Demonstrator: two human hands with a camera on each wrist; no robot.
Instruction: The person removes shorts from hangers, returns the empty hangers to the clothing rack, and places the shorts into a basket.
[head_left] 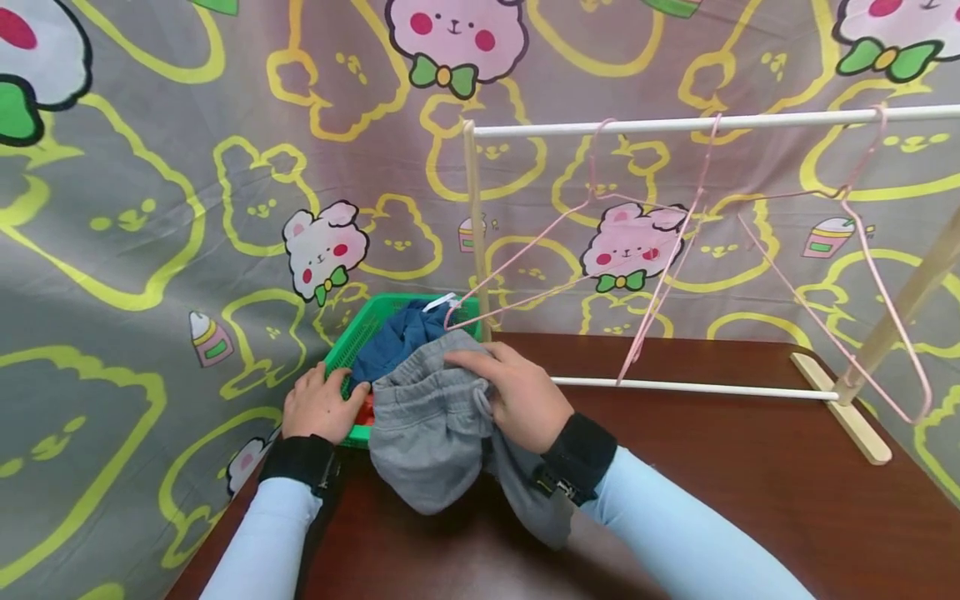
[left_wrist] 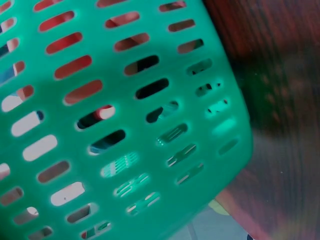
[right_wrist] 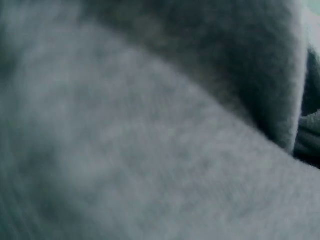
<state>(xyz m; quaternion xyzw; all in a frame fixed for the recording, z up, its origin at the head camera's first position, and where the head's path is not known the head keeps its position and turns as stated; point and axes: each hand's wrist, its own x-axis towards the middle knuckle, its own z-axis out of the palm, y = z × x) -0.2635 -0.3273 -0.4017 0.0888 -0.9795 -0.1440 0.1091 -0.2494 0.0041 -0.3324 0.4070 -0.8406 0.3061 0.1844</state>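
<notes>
Grey drawstring pants (head_left: 431, 450) hang from my right hand (head_left: 528, 400), which pinches them near the gathered waistband. They droop over the front of a green basket (head_left: 360, 333), one leg trailing below my wrist. Grey cloth (right_wrist: 150, 150) fills the right wrist view, blurred and close. My left hand (head_left: 318, 406) grips the near-left rim of the basket, thumb toward the inside. In the left wrist view the slotted basket wall (left_wrist: 165, 115) covers most of the picture. Inside the basket lie dark blue clothing (head_left: 401, 337) and something red (head_left: 365, 411), mostly hidden by the pants.
A rack with a white top rail (head_left: 660, 125) stands on the brown table (head_left: 712, 483), right of the basket. Pink hangers (head_left: 592, 196) hang from it, one reaching over the basket's edge. Behind and at the left is a patterned curtain (head_left: 247, 192).
</notes>
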